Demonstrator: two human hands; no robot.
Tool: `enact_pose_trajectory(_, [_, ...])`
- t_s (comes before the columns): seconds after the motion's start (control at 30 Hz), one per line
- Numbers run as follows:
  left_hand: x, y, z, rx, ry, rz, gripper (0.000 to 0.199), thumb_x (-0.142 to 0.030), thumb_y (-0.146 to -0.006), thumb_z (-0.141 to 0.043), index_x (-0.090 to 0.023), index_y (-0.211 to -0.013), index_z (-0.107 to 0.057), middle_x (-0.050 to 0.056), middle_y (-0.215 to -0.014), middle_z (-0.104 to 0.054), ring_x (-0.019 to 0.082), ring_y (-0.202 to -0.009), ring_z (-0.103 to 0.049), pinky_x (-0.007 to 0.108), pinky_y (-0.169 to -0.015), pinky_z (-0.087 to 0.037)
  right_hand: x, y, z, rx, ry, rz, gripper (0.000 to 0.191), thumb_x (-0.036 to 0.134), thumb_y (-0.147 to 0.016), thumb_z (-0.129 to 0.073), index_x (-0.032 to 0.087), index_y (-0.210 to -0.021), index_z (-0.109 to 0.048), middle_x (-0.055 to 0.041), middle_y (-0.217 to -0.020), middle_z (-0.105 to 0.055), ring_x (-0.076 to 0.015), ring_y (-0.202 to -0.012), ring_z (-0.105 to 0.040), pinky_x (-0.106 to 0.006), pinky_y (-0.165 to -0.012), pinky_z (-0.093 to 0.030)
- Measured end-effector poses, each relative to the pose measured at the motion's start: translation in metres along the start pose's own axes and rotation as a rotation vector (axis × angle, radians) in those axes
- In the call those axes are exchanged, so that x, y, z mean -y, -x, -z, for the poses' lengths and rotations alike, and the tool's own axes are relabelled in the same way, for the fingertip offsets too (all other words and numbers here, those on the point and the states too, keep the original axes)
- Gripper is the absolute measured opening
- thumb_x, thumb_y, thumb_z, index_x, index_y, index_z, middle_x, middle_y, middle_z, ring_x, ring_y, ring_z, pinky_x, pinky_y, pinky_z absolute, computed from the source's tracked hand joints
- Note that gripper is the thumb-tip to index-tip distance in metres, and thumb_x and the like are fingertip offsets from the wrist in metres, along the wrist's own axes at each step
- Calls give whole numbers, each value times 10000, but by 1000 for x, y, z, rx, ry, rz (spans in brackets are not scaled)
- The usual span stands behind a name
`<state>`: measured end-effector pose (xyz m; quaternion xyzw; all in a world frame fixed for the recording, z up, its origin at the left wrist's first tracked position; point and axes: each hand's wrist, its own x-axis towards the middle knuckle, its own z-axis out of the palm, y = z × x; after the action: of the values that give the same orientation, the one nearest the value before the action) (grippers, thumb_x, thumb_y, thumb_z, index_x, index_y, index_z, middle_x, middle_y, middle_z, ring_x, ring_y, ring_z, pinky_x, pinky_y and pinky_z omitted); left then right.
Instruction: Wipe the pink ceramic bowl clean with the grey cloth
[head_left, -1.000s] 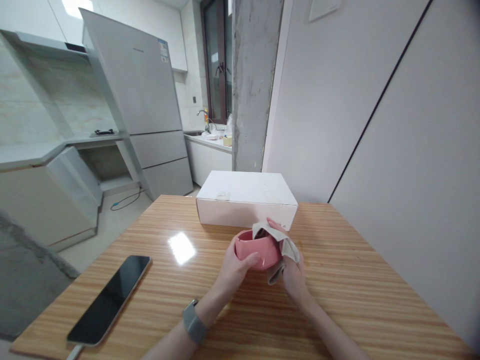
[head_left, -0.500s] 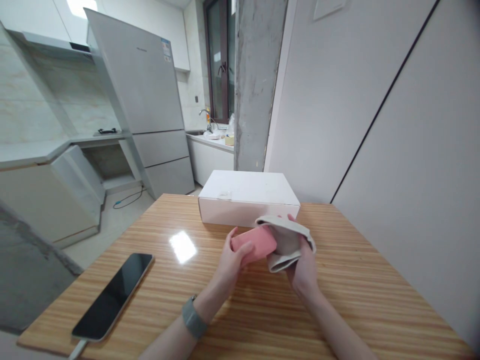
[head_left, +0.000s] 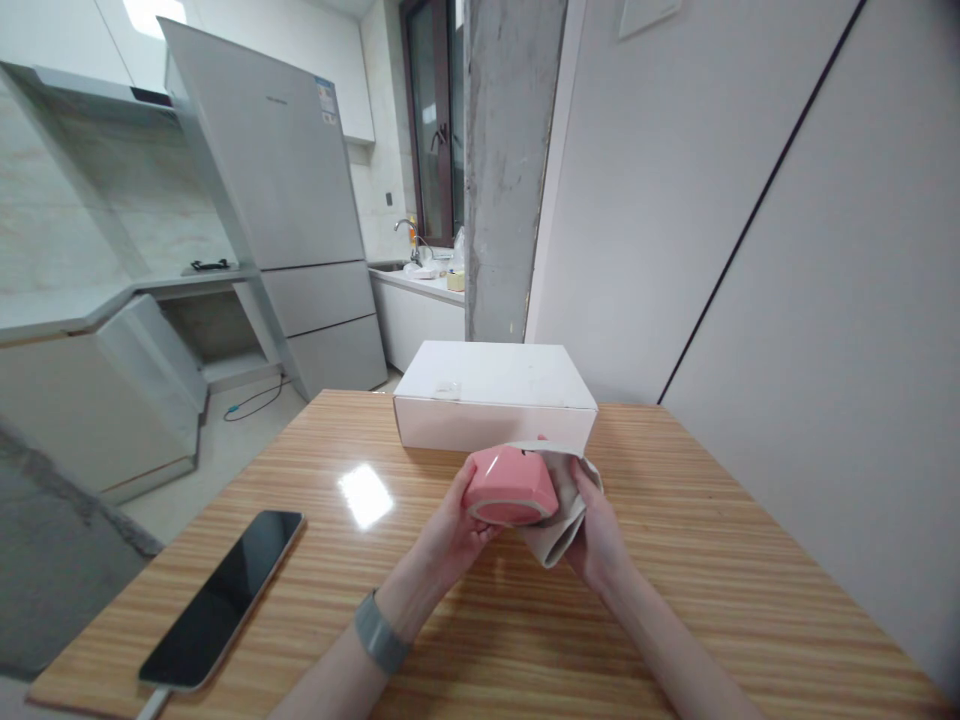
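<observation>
Left hand (head_left: 450,535) grips the bowl (head_left: 510,480) by its left end, fingers under it, while the right hand (head_left: 604,540) is closed on the cloth (head_left: 553,540), pressing it to the bowl's right side. Beyond them, on the far left, stands the fridge (head_left: 262,160). Nearer, the bench (head_left: 720,560) spreads beneath both forearms, and the box (head_left: 491,375) sits near its far edge, just beyond the bowl. The phone (head_left: 225,600) lies at the near left of the bench, well apart from the hands, with a white cable (head_left: 154,703) at its near end. The pink bowl is held up above the bench, its long axis running roughly left to right between the hands. It lies to the right of the left hand and to the left of the right hand; the left hand has the direct hold and the right meets it with cloth between. Its ringed base is tilted towards the near side, so the inside cannot be seen. The cloth wraps about the right end, one folded corner hanging below. A grey band (head_left: 381,632) circles the left wrist. Compared with the frame just before, the bowl has turned to show its base ring, and the cloth, spread wider then, is now gathered closer against it.
</observation>
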<state>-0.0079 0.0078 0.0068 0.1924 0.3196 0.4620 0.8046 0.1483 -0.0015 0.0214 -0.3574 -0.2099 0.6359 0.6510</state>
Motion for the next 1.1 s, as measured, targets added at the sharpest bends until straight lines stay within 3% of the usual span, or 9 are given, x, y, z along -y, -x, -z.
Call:
enact_pose_trajectory(0.1, [-7, 5, -7, -8, 53, 34, 530, -614, -815, -538, -196, -1131, -625, 66, -974, -708, 202, -844, -649, 299, -732, -495, 1, -15, 21, -153, -74, -90, 263, 402, -835, -525, 228, -841, -723, -65, -835, -781, -293, -762, -729, -541, -788, -548])
enact_pose_trajectory(0.2, [-11, 9, -10, 67, 90, 38, 558, -607, -808, -548, -190, -1177, -588, 95, -1076, -679, 236, -923, -640, 362, -815, -502, -1, -25, 35, -108, -57, -22, 231, 335, -834, -506, 232, -819, -713, -64, -836, -781, -310, -805, -731, -580, -779, -543])
enact_pose_trajectory(0.3, [-10, 8, -8, 111, 89, 29, 559, -566, -830, -542, -174, -1229, -554, 119, -1164, -642, 238, -960, -625, 378, -854, -498, -3, -21, 31, -41, -1, 16, 224, 364, -834, -546, 238, -923, -708, -58, -949, -772, -313, -891, -720, -579, -810, -544])
enact_pose_trajectory(0.47, [-1, 6, -3, 127, 44, 61, 516, -536, -851, -529, -127, -1157, -602, 117, -1048, -684, 204, -863, -638, 318, -754, -528, -12, -10, 19, -147, 57, 152, 281, 458, -769, -668, 266, -969, -710, 0, -1013, -759, -275, -981, -700, -470, -896, -553])
enact_pose_trajectory(0.6, [3, 11, -3, 279, 5, 91, 477, -477, -893, -465, -118, -1177, -600, 141, -1075, -690, 246, -895, -658, 369, -733, -546, -19, -9, 27, -76, 194, 299, 314, 440, -712, -737, 238, -953, -723, -8, -1087, -736, -266, -1148, -613, -416, -986, -498])
enact_pose_trajectory(0.7, [3, 15, -5, 370, -30, 130, 558, -518, -891, -431, -97, -1230, -570, 171, -1101, -682, 280, -909, -671, 390, -714, -555, -19, -6, 27, -42, 202, 287, 306, 454, -711, -738, 226, -915, -732, -10, -1036, -752, -264, -1125, -628, -393, -996, -492])
enact_pose_trajectory(0.93, [-3, 12, -9, 218, 6, 163, 718, -680, -813, -437, -112, -1240, -544, 158, -974, -718, 265, -760, -704, 358, -648, -569, -19, 2, 3, 1, 108, 107, 382, 488, -619, -790, 214, -881, -742, -27, -918, -776, -259, -964, -705, -333, -843, -579])
enact_pose_trajectory(1.1, [-9, 11, -7, 167, -23, 201, 839, -772, -783, -296, -34, -986, -639, 141, -673, -694, 226, -517, -660, 274, -430, -507, -21, 10, -2, 42, 71, -7, 418, 529, -551, -818, 194, -793, -751, -37, -765, -773, -266, -814, -722, -327, -748, -575])
